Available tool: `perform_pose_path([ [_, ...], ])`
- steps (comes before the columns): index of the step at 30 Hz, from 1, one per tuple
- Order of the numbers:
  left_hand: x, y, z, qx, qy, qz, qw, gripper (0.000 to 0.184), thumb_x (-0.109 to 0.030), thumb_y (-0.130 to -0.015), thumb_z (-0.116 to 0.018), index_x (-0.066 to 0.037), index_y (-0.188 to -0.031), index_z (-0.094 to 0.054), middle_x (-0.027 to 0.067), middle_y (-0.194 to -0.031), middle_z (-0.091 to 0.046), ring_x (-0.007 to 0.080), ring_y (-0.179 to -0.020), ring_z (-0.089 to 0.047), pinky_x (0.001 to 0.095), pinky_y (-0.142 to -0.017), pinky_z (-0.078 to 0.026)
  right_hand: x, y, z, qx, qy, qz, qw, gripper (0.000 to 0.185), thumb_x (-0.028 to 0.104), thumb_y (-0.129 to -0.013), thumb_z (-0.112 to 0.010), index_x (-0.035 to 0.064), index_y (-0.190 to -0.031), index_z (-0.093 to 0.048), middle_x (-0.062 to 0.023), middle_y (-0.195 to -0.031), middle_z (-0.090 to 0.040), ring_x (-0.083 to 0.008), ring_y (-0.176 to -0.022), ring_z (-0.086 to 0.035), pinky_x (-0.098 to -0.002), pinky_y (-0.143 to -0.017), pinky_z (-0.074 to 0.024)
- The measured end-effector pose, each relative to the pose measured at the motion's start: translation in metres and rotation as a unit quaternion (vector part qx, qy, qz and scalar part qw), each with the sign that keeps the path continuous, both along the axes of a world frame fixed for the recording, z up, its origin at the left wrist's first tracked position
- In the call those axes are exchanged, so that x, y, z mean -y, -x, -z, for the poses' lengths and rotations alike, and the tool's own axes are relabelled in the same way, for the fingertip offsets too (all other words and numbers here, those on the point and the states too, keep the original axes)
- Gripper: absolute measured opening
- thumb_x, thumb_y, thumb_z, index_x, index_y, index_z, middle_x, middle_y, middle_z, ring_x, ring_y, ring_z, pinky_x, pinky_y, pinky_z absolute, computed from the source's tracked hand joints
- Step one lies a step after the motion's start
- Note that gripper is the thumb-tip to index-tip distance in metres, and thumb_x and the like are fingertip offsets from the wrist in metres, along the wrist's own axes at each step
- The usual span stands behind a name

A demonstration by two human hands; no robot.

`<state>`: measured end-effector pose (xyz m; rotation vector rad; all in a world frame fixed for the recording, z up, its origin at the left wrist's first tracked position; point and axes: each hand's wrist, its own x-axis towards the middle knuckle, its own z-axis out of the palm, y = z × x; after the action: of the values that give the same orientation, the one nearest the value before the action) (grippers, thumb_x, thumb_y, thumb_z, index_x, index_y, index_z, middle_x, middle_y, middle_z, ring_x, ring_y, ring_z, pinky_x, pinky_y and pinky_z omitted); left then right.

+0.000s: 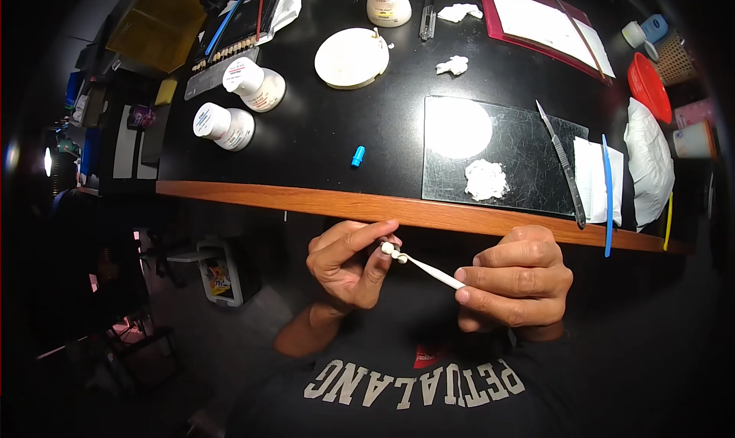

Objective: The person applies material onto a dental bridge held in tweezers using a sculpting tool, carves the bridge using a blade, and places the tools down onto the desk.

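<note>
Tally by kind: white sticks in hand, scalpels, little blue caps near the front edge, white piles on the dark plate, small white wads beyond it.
White stick: 1
Scalpel: 1
Blue cap: 1
White pile: 1
White wads: 2
Total: 6

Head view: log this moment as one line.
left hand: pinching small white pieces | right hand: holding white tool, tip at the pieces | table: blue cap, scalpel

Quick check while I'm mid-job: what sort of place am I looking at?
Probably a dental lab bench, or a similar fine-craft workshop. The left hand holds small, tooth-like white pieces, a scalpel and white crumbly heap lie on a dark slab, and labelled white bottles are nearby.
</note>
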<state>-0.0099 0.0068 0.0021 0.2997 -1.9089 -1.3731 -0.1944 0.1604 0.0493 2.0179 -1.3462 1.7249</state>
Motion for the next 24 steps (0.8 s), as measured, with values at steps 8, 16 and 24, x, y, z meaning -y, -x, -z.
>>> perform_pose_path([
  [8,0.0003,-0.0009,0.0005,0.004,0.004,-0.002,1.0,0.042,-0.029,-0.096,-0.078,0.008,-0.116,-0.075,0.0104,-0.08,-0.07,0.0164,-0.074,-0.073,0.0234,-0.065,-0.053,0.0009,0.0005,0.0009,-0.015,0.001,0.004,1.0,0.018,0.022,-0.087,-0.084,0.0045,-0.09,-0.081,-0.0061,-0.082,-0.076,-0.0142,-0.078,-0.069,-0.0226,-0.048,-0.0476],
  [16,0.0016,-0.0012,0.0003,0.004,0.006,0.003,1.0,0.043,-0.029,-0.096,-0.078,0.008,-0.116,-0.075,0.0119,-0.082,-0.072,0.015,-0.073,-0.072,0.0227,-0.065,-0.052,-0.0004,0.0,-0.0005,-0.017,-0.011,0.011,1.0,0.017,0.022,-0.088,-0.084,0.0049,-0.09,-0.081,-0.0055,-0.083,-0.076,-0.0142,-0.078,-0.069,-0.0229,-0.048,-0.0456],
  [24,0.0018,-0.0013,0.0007,0.006,0.009,0.004,1.0,0.043,-0.029,-0.096,-0.078,0.008,-0.117,-0.074,0.0117,-0.082,-0.072,0.0147,-0.073,-0.071,0.0224,-0.065,-0.052,-0.0004,-0.0008,-0.0019,-0.017,-0.016,0.02,1.0,0.018,0.022,-0.088,-0.083,0.0047,-0.091,-0.081,-0.0055,-0.083,-0.076,-0.014,-0.079,-0.068,-0.0225,-0.048,-0.0464],
])
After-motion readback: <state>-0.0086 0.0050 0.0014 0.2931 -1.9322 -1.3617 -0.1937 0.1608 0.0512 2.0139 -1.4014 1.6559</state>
